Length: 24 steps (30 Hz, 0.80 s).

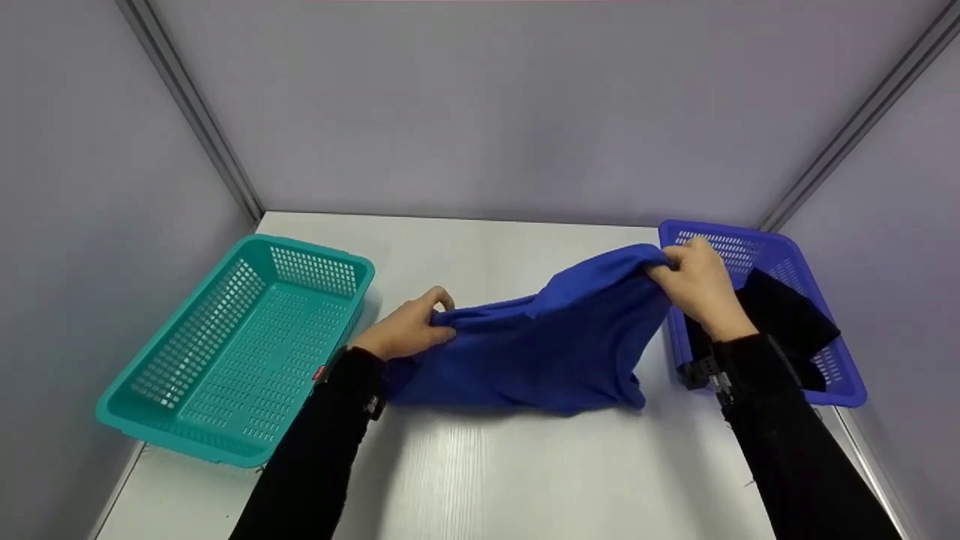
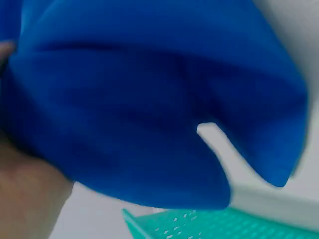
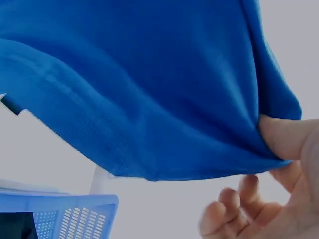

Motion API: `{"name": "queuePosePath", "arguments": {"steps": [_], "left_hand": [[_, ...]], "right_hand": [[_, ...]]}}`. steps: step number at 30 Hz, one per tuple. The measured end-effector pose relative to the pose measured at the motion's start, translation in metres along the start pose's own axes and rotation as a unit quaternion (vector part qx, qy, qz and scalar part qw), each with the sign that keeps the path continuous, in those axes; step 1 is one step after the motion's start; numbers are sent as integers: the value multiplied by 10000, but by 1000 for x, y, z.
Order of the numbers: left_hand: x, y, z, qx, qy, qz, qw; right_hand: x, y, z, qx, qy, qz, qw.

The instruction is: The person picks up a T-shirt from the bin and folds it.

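Observation:
A piece of blue fabric (image 1: 525,352), its exact kind unclear from its folds, is stretched between both hands above the white table. My left hand (image 1: 409,328) pinches its upper left edge. On the other side, my right hand (image 1: 697,285) grips the raised upper right corner, beside the purple basket. The right wrist view shows the thumb (image 3: 284,137) pressed on the cloth's corner and a stitched hem along the lower edge. In the left wrist view the cloth (image 2: 124,114) fills most of the frame and hides the fingertips.
A teal plastic basket (image 1: 109,405) with nothing in it stands at the left. On the right is a purple basket (image 1: 851,375) holding black cloth (image 1: 787,315). Grey panels (image 1: 480,112) wall the table (image 1: 465,480) at the back and both sides.

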<state>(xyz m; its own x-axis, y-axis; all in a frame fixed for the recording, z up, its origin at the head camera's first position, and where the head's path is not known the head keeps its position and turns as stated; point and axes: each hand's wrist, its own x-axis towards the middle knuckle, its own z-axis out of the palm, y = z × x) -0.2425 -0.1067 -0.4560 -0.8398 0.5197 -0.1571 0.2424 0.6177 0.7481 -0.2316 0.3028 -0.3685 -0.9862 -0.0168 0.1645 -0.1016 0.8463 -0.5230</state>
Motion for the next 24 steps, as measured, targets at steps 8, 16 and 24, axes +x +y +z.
{"name": "queuePosePath", "arguments": {"steps": [8,16,24], "left_hand": [[2,3,-15,1641,-426,-659,9833],[10,13,-34,825,1998,-786,9732],[14,32,-56,884,4013,462,9105]], "right_hand": [[6,9,-8,1943,-1124,1580,9616],[14,9,-13,4228,-270,1365,8955],[12,-8,-15,4793,1241,-361,8681]]}}
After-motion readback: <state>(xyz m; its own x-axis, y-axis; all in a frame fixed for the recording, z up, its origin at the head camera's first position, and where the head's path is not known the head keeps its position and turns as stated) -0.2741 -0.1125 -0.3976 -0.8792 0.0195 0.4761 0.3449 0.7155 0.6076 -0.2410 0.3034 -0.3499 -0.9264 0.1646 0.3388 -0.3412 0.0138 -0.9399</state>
